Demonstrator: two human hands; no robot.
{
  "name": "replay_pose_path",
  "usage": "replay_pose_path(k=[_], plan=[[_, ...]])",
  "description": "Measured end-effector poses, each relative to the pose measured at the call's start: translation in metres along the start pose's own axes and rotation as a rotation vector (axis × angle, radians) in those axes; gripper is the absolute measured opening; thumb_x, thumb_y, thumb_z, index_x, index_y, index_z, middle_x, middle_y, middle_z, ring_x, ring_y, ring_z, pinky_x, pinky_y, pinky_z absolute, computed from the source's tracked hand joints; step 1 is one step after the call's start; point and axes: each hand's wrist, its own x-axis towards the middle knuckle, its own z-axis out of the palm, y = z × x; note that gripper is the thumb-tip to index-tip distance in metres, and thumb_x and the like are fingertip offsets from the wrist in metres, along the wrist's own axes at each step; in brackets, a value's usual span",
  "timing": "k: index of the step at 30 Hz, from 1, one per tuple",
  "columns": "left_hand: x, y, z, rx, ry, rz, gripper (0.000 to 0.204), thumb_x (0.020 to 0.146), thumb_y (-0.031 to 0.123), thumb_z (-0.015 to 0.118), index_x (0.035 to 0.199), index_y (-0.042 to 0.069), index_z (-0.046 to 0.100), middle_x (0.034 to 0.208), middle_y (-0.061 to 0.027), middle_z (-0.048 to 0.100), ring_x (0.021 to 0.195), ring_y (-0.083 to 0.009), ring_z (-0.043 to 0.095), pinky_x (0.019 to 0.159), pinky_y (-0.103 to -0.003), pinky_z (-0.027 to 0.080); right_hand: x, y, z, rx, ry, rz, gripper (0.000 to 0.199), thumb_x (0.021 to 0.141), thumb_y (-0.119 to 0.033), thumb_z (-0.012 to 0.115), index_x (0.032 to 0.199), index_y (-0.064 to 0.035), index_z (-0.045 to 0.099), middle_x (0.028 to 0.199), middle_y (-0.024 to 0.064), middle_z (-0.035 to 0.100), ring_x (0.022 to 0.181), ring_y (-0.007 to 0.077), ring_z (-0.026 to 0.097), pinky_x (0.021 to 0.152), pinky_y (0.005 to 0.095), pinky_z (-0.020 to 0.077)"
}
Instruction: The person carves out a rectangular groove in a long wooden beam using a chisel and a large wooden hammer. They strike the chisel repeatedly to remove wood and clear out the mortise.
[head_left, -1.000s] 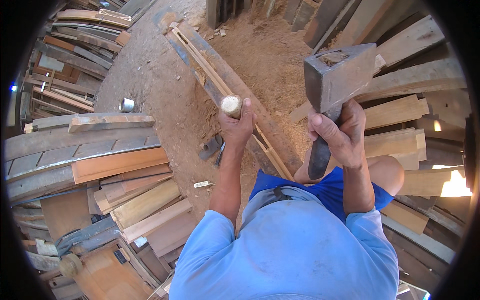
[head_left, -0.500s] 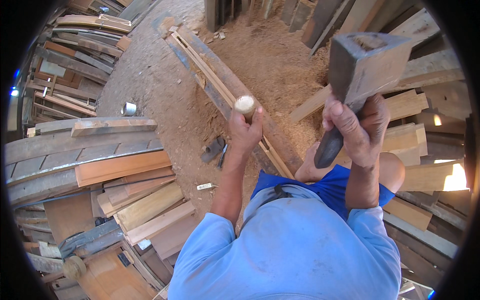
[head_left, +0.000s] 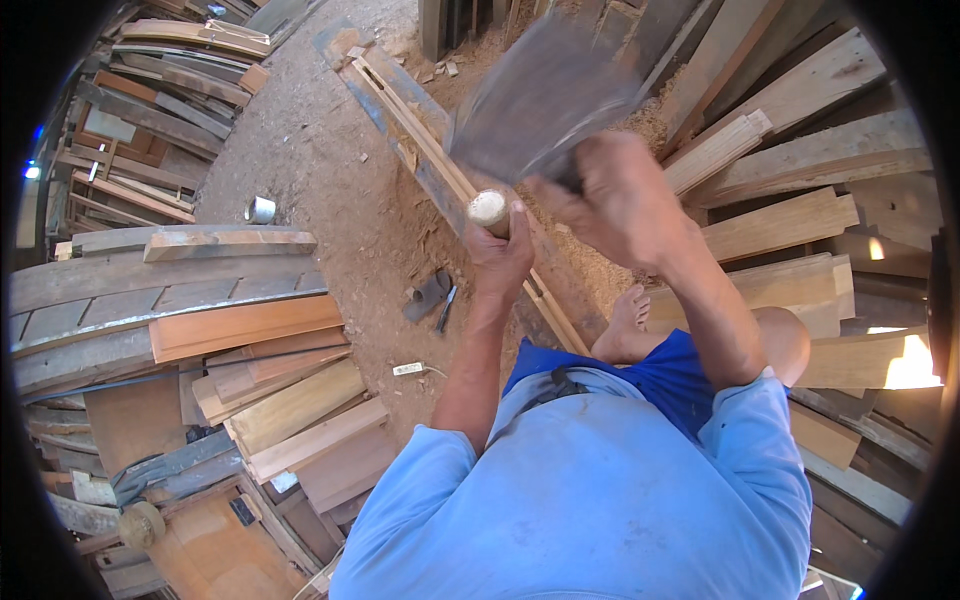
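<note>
Landmark: the plank (head_left: pixel 566 278). Left of it, a metal tin (head_left: pixel 261 210) and a thin dark tool (head_left: pixel 446 309) lie on the ground, probably parked off the work. Left hand (head_left: pixel 503 258), over plank: closed round a handle (head_left: pixel 488 208), pale end exposed, likely to leave that face clear. Lower end hidden. Slotted strip (head_left: pixel 437 158) lies lengthwise on plank, presumably for backing. Mallet (head_left: pixel 535 100) above plank, blurred. Right hand (head_left: pixel 630 200), above plank's right side: curled on mallet's handle; blur, can't tell how tight. 1 bare foot (head_left: pixel 627 320) beside plank, right.
</note>
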Motion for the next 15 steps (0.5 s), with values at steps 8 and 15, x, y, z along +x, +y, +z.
replay_pose_path(k=[8,15], plan=[[-0.023,-0.010,-0.008,0.093,-0.094,-0.070,0.007,0.095,0.006,0.067,0.091,0.004,0.062,0.082,0.0046,0.063,0.074,-0.0035,0.057,0.062,-0.022,0.045,0.011,-0.012,-0.033,0.171,-0.054,0.072,0.027,0.087,-0.020,0.071,0.102,0.0024,0.065,0.077,0.0223,0.066,0.071,0.0387,0.065,0.066,0.0461,0.0512],[-0.032,-0.006,-0.005,0.044,-0.181,-0.047,0.005,0.094,0.005,0.068,0.092,0.005,0.063,0.082,0.0041,0.063,0.076,-0.0049,0.058,0.064,-0.023,0.046,-0.006,0.012,-0.004,-0.318,0.041,-0.263,0.024,0.085,-0.016,0.072,0.103,-0.0016,0.069,0.074,0.0194,0.067,0.071,0.0380,0.067,0.066,0.0467,0.0534]])
